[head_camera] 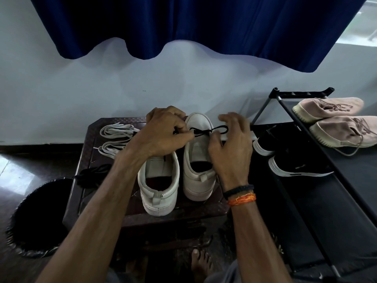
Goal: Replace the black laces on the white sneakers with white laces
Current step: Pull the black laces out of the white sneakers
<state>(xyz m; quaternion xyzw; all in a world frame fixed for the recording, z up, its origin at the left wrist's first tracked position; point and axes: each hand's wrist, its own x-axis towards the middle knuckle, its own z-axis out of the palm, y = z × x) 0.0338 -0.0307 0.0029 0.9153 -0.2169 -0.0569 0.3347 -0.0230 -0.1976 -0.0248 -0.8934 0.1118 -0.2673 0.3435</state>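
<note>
Your left hand [165,131] is pinching one end of the black lace [206,131] up at the toe of the right-hand sneaker [199,158], and your right hand [230,144] has thumb and forefinger on the loop of that same lace at about 3 o'clock from the left one, other fingers spread loose. So both hands are close together, clamped on one lace. Looks to me like you're on the removal step for the second shoe: the left sneaker [160,180] seems already stripped, and there's a dark bundle [93,173] at 9 o'clock on the little table [179,213] that I'd guess is its old lace. Only the last crossing near the toe seems left here. The white laces [117,137] are sitting in two bundles at 10 o'clock from the shoes, untouched. Next move is probably just sliding the black lace out of the last eyelets; pull along the holes, not upward, or the shoe will tip since nothing's pinning it down. Then grab one white bundle and start at the toe.
</note>
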